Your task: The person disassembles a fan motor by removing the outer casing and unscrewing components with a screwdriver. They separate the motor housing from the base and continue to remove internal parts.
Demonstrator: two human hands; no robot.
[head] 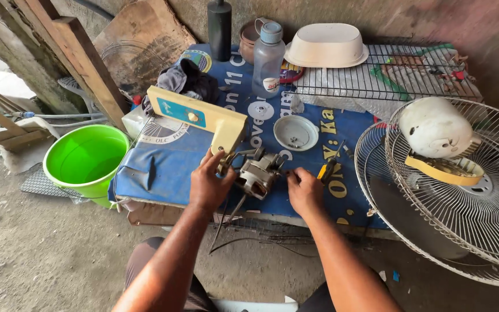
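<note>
A grey metal fan motor (259,175) lies on a blue printed tarp (168,156) over a low table. My left hand (209,184) grips the motor's left side, beside the cream fan neck piece (203,115) that rises from it. My right hand (304,189) rests on the tarp at the motor's right, its fingertips pinched at the motor's edge; whether they hold a small part I cannot tell. A yellow-and-black screwdriver (327,169) lies just beyond my right hand.
Wire fan grilles (480,214) with a white motor cover (434,127) lean at the right. A white round cap (295,133), plastic bottle (268,58), cream basin (326,45), wire rack (388,75) and dark cloth (189,81) sit behind. A green bucket (85,159) stands at the left.
</note>
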